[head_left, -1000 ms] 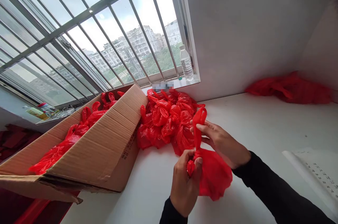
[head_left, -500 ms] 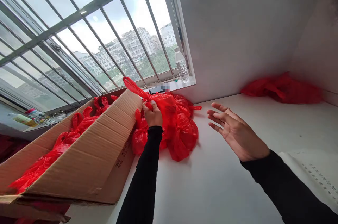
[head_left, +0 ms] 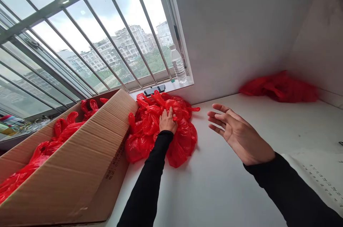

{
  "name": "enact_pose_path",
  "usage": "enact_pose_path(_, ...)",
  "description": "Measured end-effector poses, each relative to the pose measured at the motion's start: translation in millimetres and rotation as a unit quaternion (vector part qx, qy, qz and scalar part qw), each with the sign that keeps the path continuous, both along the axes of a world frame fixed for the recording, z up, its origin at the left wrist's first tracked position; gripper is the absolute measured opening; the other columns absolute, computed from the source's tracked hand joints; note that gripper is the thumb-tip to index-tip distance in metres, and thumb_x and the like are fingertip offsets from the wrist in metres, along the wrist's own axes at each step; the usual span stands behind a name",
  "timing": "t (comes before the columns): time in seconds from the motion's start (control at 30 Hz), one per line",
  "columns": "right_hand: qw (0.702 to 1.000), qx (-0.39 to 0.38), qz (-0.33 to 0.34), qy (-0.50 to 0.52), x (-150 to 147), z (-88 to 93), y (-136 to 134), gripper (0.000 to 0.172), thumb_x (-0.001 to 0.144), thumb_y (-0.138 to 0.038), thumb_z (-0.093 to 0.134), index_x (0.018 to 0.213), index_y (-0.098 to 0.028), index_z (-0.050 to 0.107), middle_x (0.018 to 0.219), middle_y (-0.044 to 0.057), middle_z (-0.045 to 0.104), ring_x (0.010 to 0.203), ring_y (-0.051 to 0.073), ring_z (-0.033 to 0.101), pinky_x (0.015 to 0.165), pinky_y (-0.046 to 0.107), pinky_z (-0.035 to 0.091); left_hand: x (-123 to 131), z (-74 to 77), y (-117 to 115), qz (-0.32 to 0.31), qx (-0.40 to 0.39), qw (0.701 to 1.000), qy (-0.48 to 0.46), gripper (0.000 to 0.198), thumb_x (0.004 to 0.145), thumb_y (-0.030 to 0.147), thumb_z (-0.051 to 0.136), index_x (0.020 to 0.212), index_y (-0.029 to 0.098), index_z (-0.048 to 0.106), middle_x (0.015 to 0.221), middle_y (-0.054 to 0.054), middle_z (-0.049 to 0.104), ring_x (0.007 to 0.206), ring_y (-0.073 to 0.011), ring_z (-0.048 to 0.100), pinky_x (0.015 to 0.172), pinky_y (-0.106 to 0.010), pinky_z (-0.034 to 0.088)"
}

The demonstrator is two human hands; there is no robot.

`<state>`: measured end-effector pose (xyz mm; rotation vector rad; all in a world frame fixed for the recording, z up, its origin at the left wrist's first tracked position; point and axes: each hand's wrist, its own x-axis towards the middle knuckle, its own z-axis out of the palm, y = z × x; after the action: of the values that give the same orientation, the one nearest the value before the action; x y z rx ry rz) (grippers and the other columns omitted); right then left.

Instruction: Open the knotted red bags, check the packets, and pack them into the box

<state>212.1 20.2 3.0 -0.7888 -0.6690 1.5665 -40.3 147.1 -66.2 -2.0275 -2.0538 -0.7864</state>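
Several red plastic bags (head_left: 180, 141) lie piled on the white tabletop beside the cardboard box. My left hand (head_left: 168, 121) rests on top of this pile, its fingers stretched out over the crinkled plastic and gripping no handle that I can see. To the right of the pile, my right hand (head_left: 235, 130) hovers in the air with fingers apart and nothing in it. Inside the open cardboard box (head_left: 80, 155) at left sit more red bags (head_left: 64, 130), their loop handles sticking up.
On the windowsill stand a clear plastic bottle (head_left: 178, 64) and a dark phone (head_left: 154, 90). Another red plastic bundle (head_left: 278, 87) lies against the wall at the far right. A printed white sheet (head_left: 318, 177) is at the right. Metal bars cross the window.
My left hand has let go of a red bag's handle and moved slightly right and down onto the pile. My right hand stays nearly still. The view has shifted a little.
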Motion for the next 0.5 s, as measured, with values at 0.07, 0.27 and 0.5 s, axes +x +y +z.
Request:
enact_pose_path(0.07,1.000,-0.004,-0.001,-0.001,0,-0.7,0,0.026,0.087,-0.030,0.071,0.112,-0.031,0.065,0.110,0.001,0.067,0.115,0.020,0.058,0.107,0.040,0.046,-2,-2.2,5,0.005,-0.003,1.000,-0.010,0.041,0.095,0.035,0.064,0.132,0.019,0.059,0.138,-0.012,0.059,0.122,-0.0285,0.060,0.102,-0.054,0.051)
enact_pose_path(0.27,1.000,0.003,0.016,-0.009,-2,-3.5,-2,0.019,0.089,-0.030,0.069,0.109,-0.030,0.068,0.108,0.001,0.067,0.114,0.020,0.059,0.105,0.039,0.046,-6,8.4,11,0.016,0.061,0.995,-0.077,0.035,0.096,0.035,0.063,0.128,0.018,0.061,0.132,-0.011,0.062,0.116,-0.0258,0.063,0.098,-0.050,0.054)
enact_pose_path(0.5,0.977,0.154,0.149,-0.016,1,31.2,-48,0.018,0.095,-0.042,0.064,0.100,-0.028,0.075,0.093,0.002,0.070,0.093,0.018,0.065,0.091,0.034,0.053,-13,35.6,9,0.063,0.170,0.969,-0.167,0.039,0.097,0.036,0.062,0.132,0.020,0.059,0.139,-0.012,0.058,0.121,-0.0274,0.060,0.101,-0.052,0.051)
